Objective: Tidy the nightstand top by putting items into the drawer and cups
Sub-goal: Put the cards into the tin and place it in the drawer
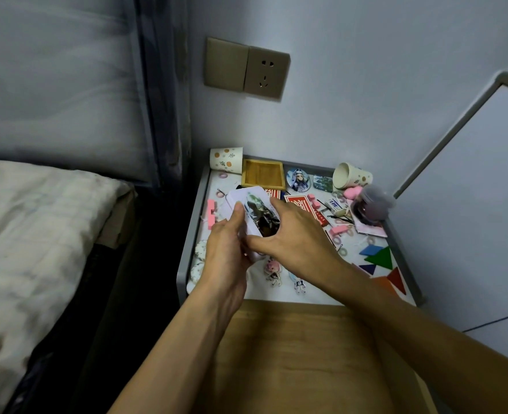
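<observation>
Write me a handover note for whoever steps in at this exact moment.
Left hand and right hand together hold a stack of picture cards above the nightstand.
Drawer is open, nothing visible inside.
One paper cup is upright at the back left, the other cup lies tipped at the back right.
Still on top: wooden tray, red cards, hair clips, coloured tangram pieces, badges.
Nearly everything remains.
</observation>
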Demonstrator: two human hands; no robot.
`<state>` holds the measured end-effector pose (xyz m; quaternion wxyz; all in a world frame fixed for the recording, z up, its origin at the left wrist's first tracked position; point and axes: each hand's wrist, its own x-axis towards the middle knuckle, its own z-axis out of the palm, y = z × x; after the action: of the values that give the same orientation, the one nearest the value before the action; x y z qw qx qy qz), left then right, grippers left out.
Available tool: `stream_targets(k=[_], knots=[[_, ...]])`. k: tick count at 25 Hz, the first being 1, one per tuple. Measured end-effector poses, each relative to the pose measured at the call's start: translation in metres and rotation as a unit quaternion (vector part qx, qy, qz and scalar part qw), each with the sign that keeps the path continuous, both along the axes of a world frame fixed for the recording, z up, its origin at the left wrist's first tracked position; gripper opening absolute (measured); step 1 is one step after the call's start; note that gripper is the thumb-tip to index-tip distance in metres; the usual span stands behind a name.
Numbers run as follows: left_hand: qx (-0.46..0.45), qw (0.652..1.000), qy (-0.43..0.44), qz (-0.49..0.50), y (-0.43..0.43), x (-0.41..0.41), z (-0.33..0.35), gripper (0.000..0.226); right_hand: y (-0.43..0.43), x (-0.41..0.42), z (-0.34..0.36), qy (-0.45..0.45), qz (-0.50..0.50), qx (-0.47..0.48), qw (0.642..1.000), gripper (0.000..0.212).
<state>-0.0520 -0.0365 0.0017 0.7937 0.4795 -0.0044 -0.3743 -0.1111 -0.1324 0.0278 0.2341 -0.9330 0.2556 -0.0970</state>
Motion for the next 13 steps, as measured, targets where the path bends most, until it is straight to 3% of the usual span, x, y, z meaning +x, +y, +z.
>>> stream_targets(k=[7, 13], knots=[[0.000, 1.000, -0.006, 0.000, -0.0024, -0.0025, -0.0021, 0.042, 0.0009, -0.0005, 0.0028, -0.004, -0.014, -0.023, 1.000, 0.060], [0.005, 1.000, 0.000, 0.001, -0.0047, -0.0019, -0.0011, 0.041, 0.0015, -0.0001, 0.0066, 0.007, -0.024, -0.042, 0.999, 0.068]])
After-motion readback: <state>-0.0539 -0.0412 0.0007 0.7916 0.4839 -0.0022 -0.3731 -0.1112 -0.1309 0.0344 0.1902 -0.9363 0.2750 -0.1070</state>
